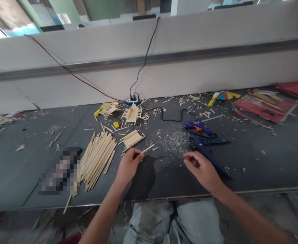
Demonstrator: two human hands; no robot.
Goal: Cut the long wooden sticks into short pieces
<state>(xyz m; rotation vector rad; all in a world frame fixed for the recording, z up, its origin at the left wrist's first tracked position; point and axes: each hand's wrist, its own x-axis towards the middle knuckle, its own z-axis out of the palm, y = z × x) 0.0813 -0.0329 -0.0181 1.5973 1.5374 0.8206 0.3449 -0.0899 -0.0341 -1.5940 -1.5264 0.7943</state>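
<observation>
My left hand (pixel 127 166) pinches a short wooden stick (pixel 147 148) that points up and to the right over the dark worktop (pixel 253 159). My right hand (pixel 201 167) hovers just right of it with the fingers curled loosely and nothing visible in them. It sits beside the blue cutters (pixel 210 152), without touching them. A pile of long wooden sticks (pixel 98 159) lies left of my left hand. A small flat panel of glued sticks (pixel 133 138) rests just beyond my left hand.
A blue glue gun (pixel 198 127) lies beyond the cutters, its black cable running to a power strip (pixel 132 101) at the wall. Two small stick models (pixel 132 113) stand near the strip. Wood chips and offcuts are scattered around. Red card and coloured paper (pixel 264 106) lie far right.
</observation>
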